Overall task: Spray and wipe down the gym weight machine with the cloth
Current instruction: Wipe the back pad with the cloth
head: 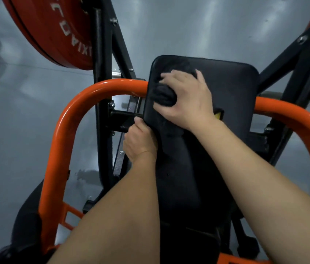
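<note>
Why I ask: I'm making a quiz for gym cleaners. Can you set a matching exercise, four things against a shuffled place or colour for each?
Things:
1. cloth
2. weight plate
3. left hand
4. bent tube

Place or colour:
A. grips the left edge of the black pad
B. red with white lettering, top left
C. dark, held by the right hand against the pad
D. orange, arching behind the pad

Pairs: 1-C, 2-B, 3-A, 4-D

Pretty sure we're in a gym here: we've got a big red weight plate (42, 25), an orange tube frame (61, 130), a black vinyl pad (232, 88), and smooth grey floor (188, 25) underneath.
</note>
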Demonstrator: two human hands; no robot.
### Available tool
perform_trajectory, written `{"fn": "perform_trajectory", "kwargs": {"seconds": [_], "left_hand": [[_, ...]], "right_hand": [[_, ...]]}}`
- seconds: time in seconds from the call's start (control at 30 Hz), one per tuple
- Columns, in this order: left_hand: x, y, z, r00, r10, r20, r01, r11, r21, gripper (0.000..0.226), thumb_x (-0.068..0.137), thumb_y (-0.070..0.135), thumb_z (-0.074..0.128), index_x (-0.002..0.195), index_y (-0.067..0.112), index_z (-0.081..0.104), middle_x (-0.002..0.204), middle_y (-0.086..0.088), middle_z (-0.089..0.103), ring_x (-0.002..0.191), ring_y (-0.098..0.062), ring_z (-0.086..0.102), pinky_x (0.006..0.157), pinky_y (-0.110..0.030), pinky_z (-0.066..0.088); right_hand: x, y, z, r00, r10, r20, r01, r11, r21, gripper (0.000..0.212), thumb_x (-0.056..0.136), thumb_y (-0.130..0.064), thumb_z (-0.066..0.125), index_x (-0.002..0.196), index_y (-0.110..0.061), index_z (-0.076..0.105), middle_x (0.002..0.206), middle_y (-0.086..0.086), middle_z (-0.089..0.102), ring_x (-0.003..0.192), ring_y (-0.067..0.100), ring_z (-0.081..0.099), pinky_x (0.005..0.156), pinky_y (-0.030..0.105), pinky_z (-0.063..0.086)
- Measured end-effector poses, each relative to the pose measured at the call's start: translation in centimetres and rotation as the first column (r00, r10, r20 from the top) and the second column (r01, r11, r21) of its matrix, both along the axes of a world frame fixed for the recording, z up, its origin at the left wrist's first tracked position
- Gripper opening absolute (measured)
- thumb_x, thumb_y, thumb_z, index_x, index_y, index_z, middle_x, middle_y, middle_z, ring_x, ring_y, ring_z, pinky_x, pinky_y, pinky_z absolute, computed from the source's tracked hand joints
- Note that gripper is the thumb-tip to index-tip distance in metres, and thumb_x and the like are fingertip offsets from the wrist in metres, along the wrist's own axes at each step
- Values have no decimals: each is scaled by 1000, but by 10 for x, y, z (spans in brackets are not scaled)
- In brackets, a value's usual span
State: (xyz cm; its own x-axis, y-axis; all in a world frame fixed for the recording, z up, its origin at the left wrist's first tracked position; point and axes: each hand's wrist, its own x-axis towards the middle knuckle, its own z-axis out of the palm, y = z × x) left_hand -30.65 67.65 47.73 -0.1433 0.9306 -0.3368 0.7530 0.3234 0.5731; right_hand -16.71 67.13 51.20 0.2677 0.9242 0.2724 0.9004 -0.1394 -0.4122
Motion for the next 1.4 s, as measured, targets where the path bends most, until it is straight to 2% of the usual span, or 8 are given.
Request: {"fn": "perform_trajectory", "kwargs": {"seconds": [0.1,0.3,0.67,0.8,0.97,1.2,1.3,1.4], "left_hand": [[-1,2,3,1000,17,0,-17,1000,4,60,111,37,24,117,-2,70,117,-26,68,113,-44,59,92,-43,41],[0,-4,4,1000,-5,-9,5,1000,16,62,110,38,21,116,1,71,116,-24,69,112,-43,60,94,-44,42],[-3,-1,3,1000,13,6,-14,1000,6,59,109,37,25,115,2,72,113,-24,70,109,-43,61,90,-44,42],[-4,-3,3,999,11,47,-12,1000,12,61,109,37,25,112,-1,72,113,-24,70,109,-43,62,89,-44,43],[-9,0,0,994,-31,108,32,999,-7,60,110,40,25,119,1,70,119,-24,68,112,-41,60,88,-43,42],[-14,-4,7,983,-86,161,92,995,-28,65,111,40,18,122,0,67,123,-23,67,117,-42,60,95,-44,43],[-13,-1,2,989,-74,126,76,997,-12,66,111,40,18,114,2,71,113,-22,70,107,-42,63,83,-41,42],[-11,2,-3,995,-71,76,72,997,-2,64,111,37,20,106,1,73,106,-22,71,102,-41,64,77,-38,35]], "right_hand": [[-4,-64,-8,997,62,-51,-61,998,18,44,70,-54,69,102,-24,72,126,-11,69,125,13,60,118,43,29],[-15,-167,-32,996,-59,-74,61,998,35,44,70,-46,79,104,-19,73,129,-7,67,128,18,60,115,57,31],[-6,-61,-18,993,-98,62,92,991,100,45,77,-54,70,111,-25,73,112,-5,70,112,23,62,116,56,32],[-12,2,-12,970,-238,53,232,968,94,49,75,-60,64,113,-30,71,113,-8,68,115,19,61,120,53,26],[-37,-32,-27,949,-313,28,304,938,165,48,76,-55,65,115,-27,70,117,-8,68,115,17,61,117,52,30],[-44,-115,-35,983,-123,135,111,990,91,44,78,-48,68,111,-19,72,118,-5,69,116,21,62,111,56,35],[-31,-91,-33,948,-131,290,107,989,98,45,80,-50,67,112,-18,71,117,-2,70,114,24,63,108,58,38],[-17,-27,-24,915,-267,302,232,962,147,48,79,-53,64,114,-20,70,114,1,70,110,28,63,106,57,39]]}}
